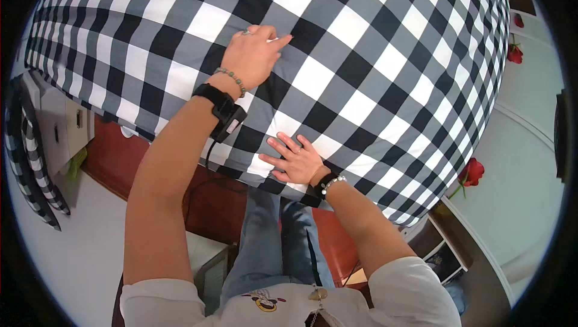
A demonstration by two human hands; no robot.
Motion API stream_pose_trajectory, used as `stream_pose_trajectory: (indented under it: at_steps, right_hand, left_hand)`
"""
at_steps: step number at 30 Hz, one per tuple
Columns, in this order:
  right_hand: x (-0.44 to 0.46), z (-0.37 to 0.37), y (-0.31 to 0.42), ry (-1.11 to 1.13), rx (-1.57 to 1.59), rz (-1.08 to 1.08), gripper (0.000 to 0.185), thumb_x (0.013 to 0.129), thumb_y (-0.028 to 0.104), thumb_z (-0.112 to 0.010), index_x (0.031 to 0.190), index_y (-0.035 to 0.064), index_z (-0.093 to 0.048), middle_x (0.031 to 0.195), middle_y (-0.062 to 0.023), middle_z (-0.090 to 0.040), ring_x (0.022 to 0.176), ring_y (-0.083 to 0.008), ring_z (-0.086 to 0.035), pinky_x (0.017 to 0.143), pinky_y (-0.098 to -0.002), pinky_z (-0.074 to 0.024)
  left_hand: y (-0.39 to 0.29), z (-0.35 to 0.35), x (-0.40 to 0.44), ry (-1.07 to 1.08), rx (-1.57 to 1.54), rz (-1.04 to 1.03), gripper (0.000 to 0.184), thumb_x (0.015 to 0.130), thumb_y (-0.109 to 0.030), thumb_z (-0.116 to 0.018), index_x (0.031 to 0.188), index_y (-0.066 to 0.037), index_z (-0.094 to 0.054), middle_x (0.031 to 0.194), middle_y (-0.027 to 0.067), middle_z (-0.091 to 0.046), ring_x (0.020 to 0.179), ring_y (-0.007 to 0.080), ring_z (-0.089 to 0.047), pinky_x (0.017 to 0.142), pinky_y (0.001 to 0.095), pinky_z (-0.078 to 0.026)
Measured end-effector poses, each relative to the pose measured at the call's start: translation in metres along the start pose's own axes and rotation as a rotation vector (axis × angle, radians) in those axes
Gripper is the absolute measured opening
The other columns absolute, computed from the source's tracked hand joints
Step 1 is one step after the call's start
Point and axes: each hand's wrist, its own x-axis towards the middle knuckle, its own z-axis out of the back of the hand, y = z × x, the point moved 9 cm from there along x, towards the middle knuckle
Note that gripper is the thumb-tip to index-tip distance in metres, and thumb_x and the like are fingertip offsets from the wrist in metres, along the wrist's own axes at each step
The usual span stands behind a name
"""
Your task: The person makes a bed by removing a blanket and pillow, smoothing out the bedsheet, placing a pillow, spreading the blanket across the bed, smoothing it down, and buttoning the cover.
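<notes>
A black, white and grey checked bed cover (355, 107) fills the upper view, spread over a wide surface. On its middle rests my left hand (253, 56), with most fingers curled down against the cloth and one digit pointing right. The curled fingertips are hidden; they appear to grip the cover. Nearer my body, my right hand (295, 159) lies palm down on the cover's near edge, fingers spread, holding nothing. A black strap with a small box (226, 113) and a bead bracelet are on my left wrist. My right wrist wears a dark band and beads.
A dark cable runs down from the wrist box. Reddish-brown bed frame wood (108, 152) shows below the cover. Checked cloth items (36, 146) and pale drawers (75, 119) are at left. At right stand open shelves (445, 249) and a pale panel with red flowers (474, 171).
</notes>
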Motion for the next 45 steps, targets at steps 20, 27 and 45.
stream_pose_trajectory:
  at_steps: [20,27,45]
  right_hand:
    - [0.111,0.119,-0.152,-0.417,-0.161,-0.490,0.078,0.074,0.054,-0.060,0.135,0.0111,-0.039,0.144,-0.0060,-0.033,0.135,-0.0250,-0.025,0.108,-0.0476,-0.0170]
    - [0.111,0.117,-0.154,-0.426,-0.151,-0.477,0.078,0.074,0.054,-0.060,0.136,0.0115,-0.038,0.144,-0.0054,-0.033,0.136,-0.0240,-0.023,0.109,-0.0461,-0.0137]
    - [0.109,0.116,-0.154,-0.429,-0.175,-0.475,0.077,0.073,0.055,-0.058,0.135,0.0130,-0.041,0.144,-0.0029,-0.033,0.136,-0.0220,-0.021,0.108,-0.0459,-0.0134]
  left_hand:
    - [0.024,-0.006,0.032,0.113,-0.095,0.383,0.028,0.075,-0.033,-0.064,0.080,-0.006,-0.064,0.081,0.0103,-0.066,0.078,0.0297,-0.062,0.067,0.0393,-0.049]
    - [0.032,-0.009,0.040,0.179,0.012,0.454,0.028,0.071,-0.034,-0.065,0.081,-0.008,-0.067,0.080,0.0100,-0.067,0.080,0.0275,-0.064,0.070,0.0373,-0.051]
    - [0.035,-0.015,0.048,0.244,-0.011,0.399,0.021,0.072,-0.027,-0.061,0.077,-0.007,-0.064,0.081,0.0110,-0.066,0.080,0.0292,-0.063,0.071,0.0384,-0.050]
